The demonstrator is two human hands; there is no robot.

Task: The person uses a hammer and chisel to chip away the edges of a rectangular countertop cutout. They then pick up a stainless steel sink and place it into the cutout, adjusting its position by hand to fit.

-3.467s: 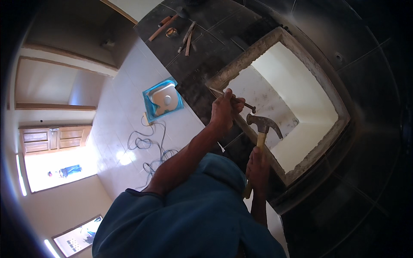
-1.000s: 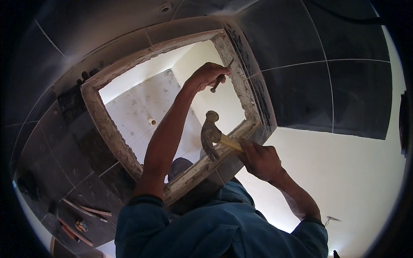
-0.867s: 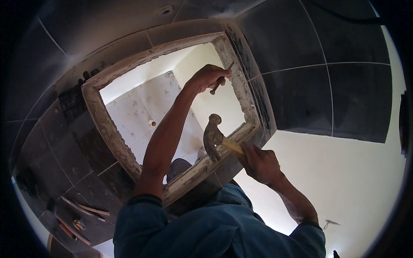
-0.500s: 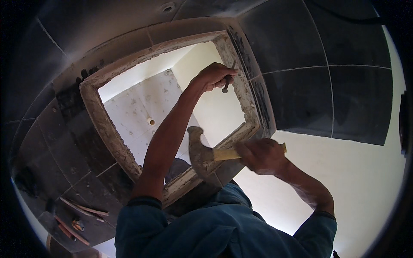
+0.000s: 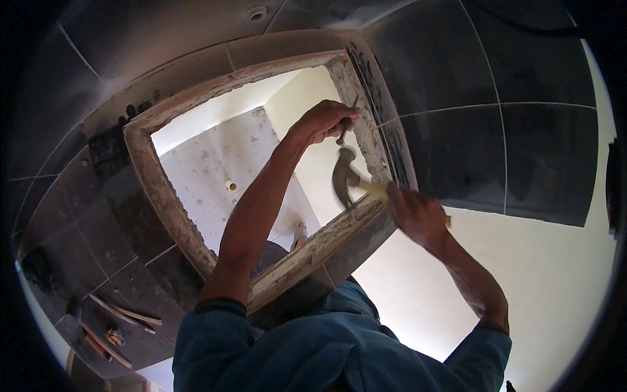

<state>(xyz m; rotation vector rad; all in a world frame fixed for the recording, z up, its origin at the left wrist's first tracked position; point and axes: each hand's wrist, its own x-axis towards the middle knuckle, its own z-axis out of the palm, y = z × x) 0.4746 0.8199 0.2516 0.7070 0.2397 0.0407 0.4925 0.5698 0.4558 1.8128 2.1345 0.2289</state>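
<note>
My left hand [image 5: 325,122] is closed around a slim metal chisel [image 5: 341,138]. Its thin tip points up toward the rough right inner edge [image 5: 369,147] of a rectangular opening, while its struck end sticks out below my fingers. My right hand [image 5: 419,217] grips the yellow handle of a claw hammer [image 5: 343,176]. The hammer's head, slightly smeared by motion, is just below the chisel's end; a small gap seems to lie between them.
Dark tiles [image 5: 450,157] surround the opening. Through it a pale floor [image 5: 209,163] with a yellowish pipe stub [image 5: 231,185] shows. At lower left, thin strips [image 5: 124,310] and a reddish-handled tool [image 5: 108,346] lie on the dark tiled surface. A pale surface [image 5: 522,281] spans the right.
My right hand has swung the hammer up and to the right, bringing its head close to the chisel's end. My left hand stays nearly in place on the chisel.
</note>
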